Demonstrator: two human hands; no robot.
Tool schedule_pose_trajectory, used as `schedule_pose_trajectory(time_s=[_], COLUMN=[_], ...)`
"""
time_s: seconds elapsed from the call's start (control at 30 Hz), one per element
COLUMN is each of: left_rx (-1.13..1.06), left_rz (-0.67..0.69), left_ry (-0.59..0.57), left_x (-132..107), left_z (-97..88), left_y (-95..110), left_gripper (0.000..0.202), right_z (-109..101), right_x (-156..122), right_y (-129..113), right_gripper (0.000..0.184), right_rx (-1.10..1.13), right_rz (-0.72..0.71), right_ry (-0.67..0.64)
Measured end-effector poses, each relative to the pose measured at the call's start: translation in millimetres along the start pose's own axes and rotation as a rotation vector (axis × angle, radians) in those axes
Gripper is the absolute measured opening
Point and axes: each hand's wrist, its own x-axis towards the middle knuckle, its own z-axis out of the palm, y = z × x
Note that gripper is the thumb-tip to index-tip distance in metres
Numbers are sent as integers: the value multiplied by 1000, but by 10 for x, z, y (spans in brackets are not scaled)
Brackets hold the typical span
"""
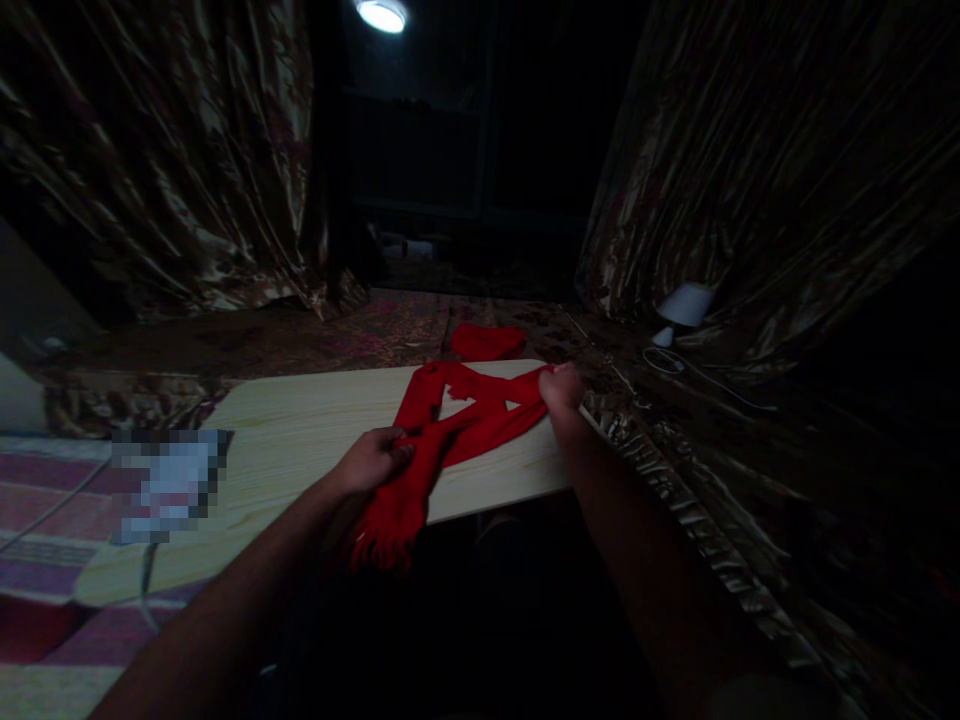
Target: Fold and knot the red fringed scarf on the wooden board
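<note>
A: so what's where?
B: fringed red cloth scarf [429, 452] lies across the flat pale wood-grain board [300, 420], one end past the near edge
A: and behind?
B: red cloth bundle [487, 343] just behind the board, small white cone-shaded lamp [687, 304] off to the right

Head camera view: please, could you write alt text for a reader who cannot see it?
A person's left hand and right hand hold a red fringed fabric scarf over a pale wood-grain tabletop. Beyond lies a red cloth bundle; a white lamp is at right.
</note>
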Motion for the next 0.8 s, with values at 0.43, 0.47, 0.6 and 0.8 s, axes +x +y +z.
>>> schedule_pose_trajectory(time_s=[0.43,0.47,0.6,0.8], left_rx=[-384,-394,-464,-533], left_rz=[-111,-106,-88,-117], left_ry=[-70,-71,-85,-17], left_x=[-18,-21,-24,-42], left_z=[71,71,39,-83], left_y=[-13,0,62,86], left_gripper=[36,36,39,38], right_z=[454,435,317,309], right_x=[-868,-906,-863,-253], right_y=[-599,-652,-822,-519], right_gripper=[48,38,33,35], right_rx=[216,177,80,216], right_rz=[-929,-919,-655,27], right_ry=[-586,-568,-377,-178])
